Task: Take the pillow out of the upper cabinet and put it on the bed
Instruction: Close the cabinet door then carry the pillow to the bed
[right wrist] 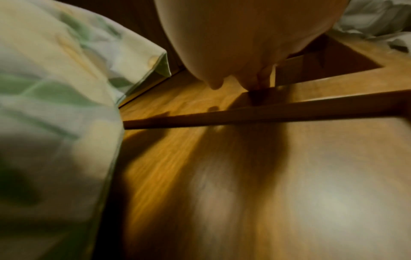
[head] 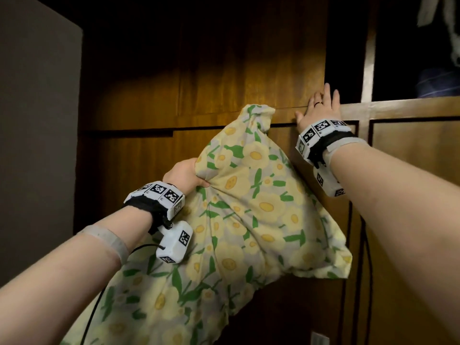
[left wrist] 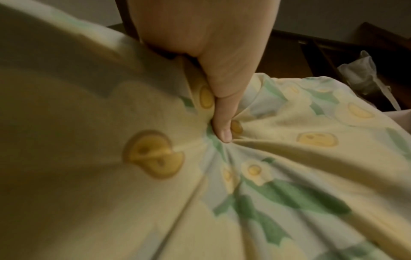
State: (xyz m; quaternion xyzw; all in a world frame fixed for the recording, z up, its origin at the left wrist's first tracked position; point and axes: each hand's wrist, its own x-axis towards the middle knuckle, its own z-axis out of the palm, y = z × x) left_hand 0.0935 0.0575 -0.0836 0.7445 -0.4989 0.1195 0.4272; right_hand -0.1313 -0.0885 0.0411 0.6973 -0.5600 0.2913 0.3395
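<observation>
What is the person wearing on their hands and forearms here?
Both forearms are bare. Each wrist carries a black strap ringed with white blocks bearing black-and-white square markers, plus a white camera box underneath, the left one trailing a black cable. Greyish bands circle both forearms. The right hand wears a dark ring.

A home bedroom; tall wooden wardrobe (head: 249, 70) with upper cabinets; flowered pillow (head: 249, 207); stored bedding (head: 438, 80).
</observation>
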